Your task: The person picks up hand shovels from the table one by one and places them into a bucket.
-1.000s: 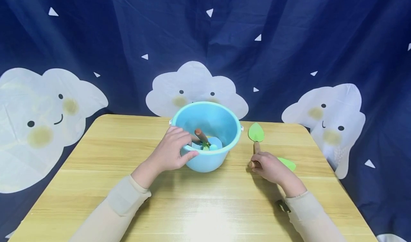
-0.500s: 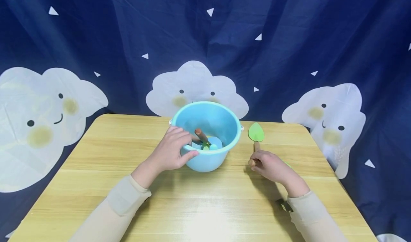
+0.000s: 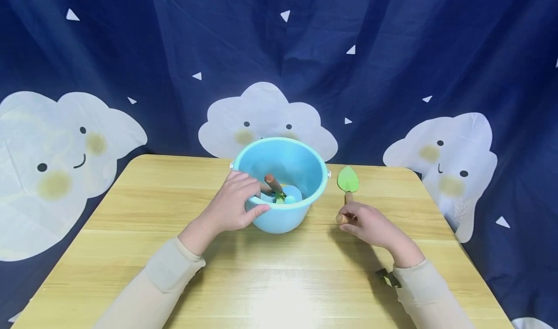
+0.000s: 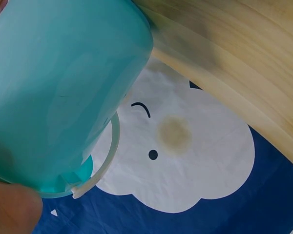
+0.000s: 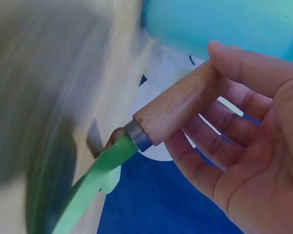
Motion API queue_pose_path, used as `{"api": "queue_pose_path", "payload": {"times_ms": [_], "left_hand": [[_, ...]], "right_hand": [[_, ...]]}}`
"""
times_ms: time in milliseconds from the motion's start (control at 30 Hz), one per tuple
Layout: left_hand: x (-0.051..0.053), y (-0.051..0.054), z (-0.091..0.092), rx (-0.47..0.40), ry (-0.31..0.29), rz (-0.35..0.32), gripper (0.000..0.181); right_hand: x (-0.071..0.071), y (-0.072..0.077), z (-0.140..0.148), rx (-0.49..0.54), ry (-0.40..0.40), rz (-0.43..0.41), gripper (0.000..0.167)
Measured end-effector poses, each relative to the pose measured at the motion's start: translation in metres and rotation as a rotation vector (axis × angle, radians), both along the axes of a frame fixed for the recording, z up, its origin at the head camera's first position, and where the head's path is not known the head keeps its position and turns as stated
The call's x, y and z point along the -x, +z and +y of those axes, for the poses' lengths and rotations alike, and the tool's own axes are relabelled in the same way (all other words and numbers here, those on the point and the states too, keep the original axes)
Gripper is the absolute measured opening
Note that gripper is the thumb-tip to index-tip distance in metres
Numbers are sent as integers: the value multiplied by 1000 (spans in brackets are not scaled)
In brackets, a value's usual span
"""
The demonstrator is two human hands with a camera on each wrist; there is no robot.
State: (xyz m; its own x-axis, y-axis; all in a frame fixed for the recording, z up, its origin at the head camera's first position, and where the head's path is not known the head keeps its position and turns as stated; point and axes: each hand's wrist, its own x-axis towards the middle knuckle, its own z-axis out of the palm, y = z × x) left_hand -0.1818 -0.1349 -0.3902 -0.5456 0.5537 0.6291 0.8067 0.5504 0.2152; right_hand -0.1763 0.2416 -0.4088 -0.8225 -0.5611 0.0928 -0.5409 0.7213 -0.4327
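Observation:
The left hand (image 3: 235,204) grips the near left rim of a light blue bucket (image 3: 281,220), thumb outside and fingers over the edge. Inside the bucket lie a brown-handled tool (image 3: 273,184) and light blue pieces. To the right, the right hand (image 3: 372,227) holds the wooden handle (image 5: 178,105) of a green-bladed tool (image 5: 95,180) between thumb and fingers; in the head view its blade is hidden behind the hand. Just beyond that hand, a second tool with a green leaf-shaped blade (image 3: 348,179) lies on the table.
The wooden table (image 3: 131,251) ends at a dark blue curtain (image 3: 244,33) with white clouds. On the left wrist view, a pale bucket handle (image 4: 110,156) hangs by the bucket's side.
The right hand has shifted slightly with its tool, and the green blade that showed beside the wrist has gone out of sight behind it. The left hand and bucket stay put.

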Motion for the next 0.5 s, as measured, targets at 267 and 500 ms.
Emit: {"api": "queue_pose_path", "payload": {"times_ms": [267,500], "left_hand": [[1,-2,-1,-13,-6,9,56],[1,-1,0,-11,-7,12,55]], "right_hand": [[-1,8,-2,74,14,-30,15],[0,13,-5,150,31,-41,18]]}}
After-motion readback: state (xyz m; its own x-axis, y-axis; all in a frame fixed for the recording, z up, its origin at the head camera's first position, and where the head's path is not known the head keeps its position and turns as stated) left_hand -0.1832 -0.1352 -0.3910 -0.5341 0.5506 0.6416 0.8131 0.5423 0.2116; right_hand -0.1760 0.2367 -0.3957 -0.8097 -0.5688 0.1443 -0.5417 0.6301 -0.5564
